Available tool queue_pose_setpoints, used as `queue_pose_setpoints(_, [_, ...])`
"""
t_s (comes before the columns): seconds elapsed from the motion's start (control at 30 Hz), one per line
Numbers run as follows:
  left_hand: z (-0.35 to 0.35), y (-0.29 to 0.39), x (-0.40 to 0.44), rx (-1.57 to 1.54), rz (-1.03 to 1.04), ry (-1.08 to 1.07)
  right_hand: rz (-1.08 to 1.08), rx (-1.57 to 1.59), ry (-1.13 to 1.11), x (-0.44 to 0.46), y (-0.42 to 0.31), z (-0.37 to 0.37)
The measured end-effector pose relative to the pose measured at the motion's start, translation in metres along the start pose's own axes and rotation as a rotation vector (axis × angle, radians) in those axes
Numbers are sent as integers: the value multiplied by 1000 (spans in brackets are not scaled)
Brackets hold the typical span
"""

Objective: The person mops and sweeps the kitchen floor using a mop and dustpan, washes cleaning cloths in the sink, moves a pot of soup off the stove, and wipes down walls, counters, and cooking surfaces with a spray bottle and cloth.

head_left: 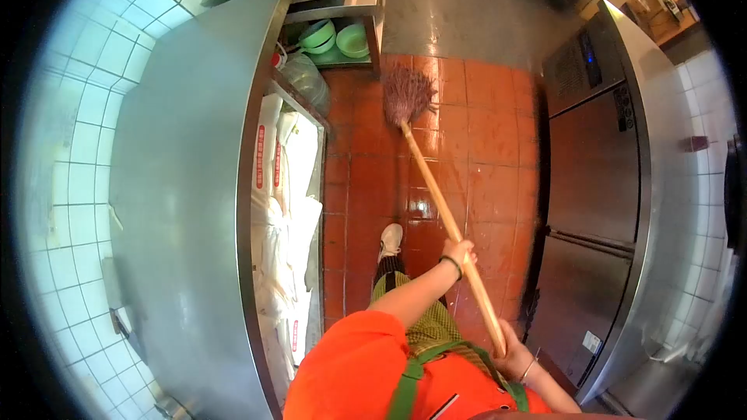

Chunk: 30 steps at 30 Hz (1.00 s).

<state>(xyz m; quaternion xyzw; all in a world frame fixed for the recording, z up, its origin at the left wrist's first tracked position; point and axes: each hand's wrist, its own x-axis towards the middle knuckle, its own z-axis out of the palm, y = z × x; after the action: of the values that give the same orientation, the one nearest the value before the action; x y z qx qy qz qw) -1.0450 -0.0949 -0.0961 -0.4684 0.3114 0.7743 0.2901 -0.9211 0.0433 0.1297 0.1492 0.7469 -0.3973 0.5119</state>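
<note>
A mop slants across the red tiled floor. Its dark, stringy head rests flat on the tiles up ahead, and its long wooden handle runs back toward my body. My left hand, with a dark band at the wrist, is wrapped round the handle's lower middle. Near the handle's top end, my right hand is closed on it, a thin bracelet at that wrist. One white shoe shows on the floor left of the handle.
A steel counter runs along my left, with white sacks on the shelf below. Green bowls and a clear plastic bag are farther ahead. Steel cabinets line my right. Grey flooring begins beyond the tiles.
</note>
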Motion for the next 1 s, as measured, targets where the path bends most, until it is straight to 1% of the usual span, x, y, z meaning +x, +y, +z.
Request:
queue_pose_setpoints(0.03, [-7, 3, -8, -34, -8, 27, -237, 30, 24, 9, 33, 11])
queue_pose_setpoints(0.1, [-21, 21, -13, -19, 38, 73, -427, -62, 57, 19, 15, 17])
queue_pose_setpoints(0.13, [-23, 38, -9, 16, 65, 91, -435, -65, 59, 26, -6, 13])
queue_pose_setpoints(0.2, [-30, 80, -1, 44, 117, 135, -104, 236, -152, 42, -56, 8])
queue_pose_setpoints(0.23, [-29, 104, 5, 31, 143, 152, -115, 231, -151, 59, -66, 11])
queue_pose_setpoints(0.27, [-34, 128, 12, 84, 141, 100, -115, 276, -164, 81, -72, 18])
queue_pose_setpoints(0.3, [-34, 147, 19, 104, 219, 159, -113, 320, -178, 102, -78, 26])
queue_pose_setpoints(0.33, [-33, 170, 25, 124, 240, 208, -119, 315, -180, 130, -91, 31])
queue_pose_setpoints(0.37, [-40, 193, 51, 208, 253, 253, -173, 277, -141, 156, -108, 35])
queue_pose_setpoints(0.4, [-55, 216, 77, 215, 257, 155, -221, 243, -103, 174, -125, 40])
queue_pose_setpoints(0.43, [-64, 239, 99, 196, 283, 146, -221, 249, -102, 191, -149, 46])
queue_pose_setpoints(0.47, [-76, 258, 123, 186, 233, 133, -166, 205, -105, 210, -174, 49])
queue_pose_setpoints(0.5, [-76, 273, 130, 214, 214, 185, -108, 165, -107, 227, -189, 49])
queue_pose_setpoints(0.57, [-87, 280, 145, 262, 294, 89, -266, 18, -27, 253, -190, 51])
queue_pose_setpoints(0.6, [-91, 286, 154, 309, 280, 89, -203, -30, -46, 264, -191, 51])
queue_pose_setpoints(0.63, [-89, 291, 154, 310, 290, 154, -198, -23, -38, 273, -195, 52])
queue_pose_setpoints(0.7, [-93, 291, 149, 385, 290, 204, -140, -258, -91, 284, -196, 56])
queue_pose_setpoints(0.73, [-105, 283, 160, 364, 320, 161, -139, -245, -95, 286, -193, 58])
queue_pose_setpoints(0.77, [-115, 275, 162, 375, 314, 172, -114, -286, -121, 284, -189, 62])
queue_pose_setpoints(0.83, [-130, 258, 160, 246, 324, 51, -64, -366, -163, 276, -177, 68])
queue_pose_setpoints(0.87, [-134, 250, 157, 174, 297, 50, -107, -379, -162, 274, -169, 68])
queue_pose_setpoints(0.9, [-133, 241, 155, 200, 287, 39, -101, -353, -149, 270, -160, 62])
queue_pose_setpoints(0.97, [-130, 221, 140, -12, 257, 10, -91, -670, -171, 248, -156, 43])
queue_pose_setpoints(1.0, [-126, 217, 137, 6, 236, -51, -52, -673, -164, 234, -160, 32])
